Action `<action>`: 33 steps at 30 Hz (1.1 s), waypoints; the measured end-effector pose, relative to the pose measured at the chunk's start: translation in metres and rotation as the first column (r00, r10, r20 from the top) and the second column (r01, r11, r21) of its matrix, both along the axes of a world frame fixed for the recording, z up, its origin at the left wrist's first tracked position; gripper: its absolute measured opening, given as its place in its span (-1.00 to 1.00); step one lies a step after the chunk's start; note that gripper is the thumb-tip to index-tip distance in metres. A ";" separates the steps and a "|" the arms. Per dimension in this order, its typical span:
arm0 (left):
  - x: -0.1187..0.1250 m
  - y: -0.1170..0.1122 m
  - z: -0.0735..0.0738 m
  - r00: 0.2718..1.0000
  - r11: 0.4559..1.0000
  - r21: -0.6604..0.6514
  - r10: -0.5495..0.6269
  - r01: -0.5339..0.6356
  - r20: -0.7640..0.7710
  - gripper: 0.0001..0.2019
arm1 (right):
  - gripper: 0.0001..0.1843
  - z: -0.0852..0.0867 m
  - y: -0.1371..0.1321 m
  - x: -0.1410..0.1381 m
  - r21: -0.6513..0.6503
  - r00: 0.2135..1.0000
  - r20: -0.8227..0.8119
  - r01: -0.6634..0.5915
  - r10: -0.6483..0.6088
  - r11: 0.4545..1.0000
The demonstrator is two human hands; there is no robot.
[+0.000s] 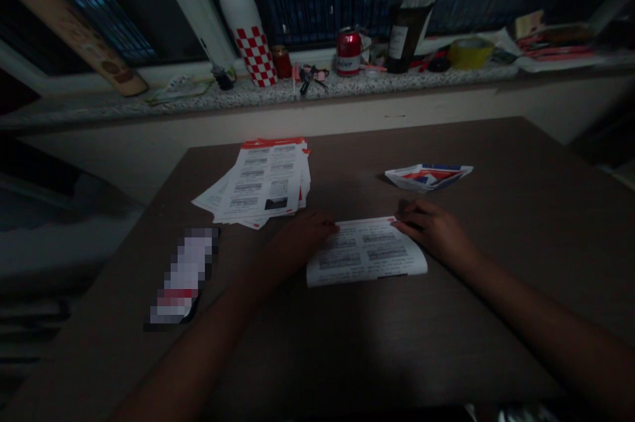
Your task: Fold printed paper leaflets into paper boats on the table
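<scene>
A printed sheet of paper [368, 255] lies folded over on the table in front of me, its near edge bulging in a soft curve. At its far left corner, my left hand [308, 234] grips the edge with curled fingers, partly lost in shadow. My right hand [430, 225] pinches the far right corner between thumb and fingers. Just beyond that hand sits a folded paper boat [427, 177] in white, red and blue. To the left is a loose stack of printed sheets [258, 180] with red edges.
A phone [184, 273], its screen blurred out, lies left of my left forearm on the brown table [317, 349]. Along the granite windowsill [198, 101] stand a checkered bottle [247, 25], a red can [348, 51], a dark bottle [404, 35] and yellow tape [470, 53].
</scene>
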State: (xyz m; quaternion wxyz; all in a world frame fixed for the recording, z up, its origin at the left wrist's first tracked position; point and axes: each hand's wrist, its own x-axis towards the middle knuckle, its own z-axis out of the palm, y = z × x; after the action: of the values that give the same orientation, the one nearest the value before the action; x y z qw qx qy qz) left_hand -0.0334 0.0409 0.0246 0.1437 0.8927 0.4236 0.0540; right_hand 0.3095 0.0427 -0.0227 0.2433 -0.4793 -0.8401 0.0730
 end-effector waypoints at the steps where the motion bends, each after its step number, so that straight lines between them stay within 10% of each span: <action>1: 0.003 0.000 0.004 1.000 1.000 -0.016 -0.022 0.022 -0.020 -0.69 | -0.73 0.001 0.000 0.000 -0.002 1.000 0.005 0.006 -0.006 1.000; 33: 0.036 -0.050 -0.009 0.996 0.994 0.071 0.085 -0.086 0.022 -0.58 | -0.61 0.014 0.005 0.006 -0.123 0.996 -0.085 -0.044 0.034 0.991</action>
State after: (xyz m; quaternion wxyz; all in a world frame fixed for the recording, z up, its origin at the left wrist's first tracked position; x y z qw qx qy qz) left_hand 0.0024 -0.0094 0.0152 0.1131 0.8779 0.4577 0.0836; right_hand 0.3153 0.0472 -0.0088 0.2462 -0.4737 -0.8322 0.1500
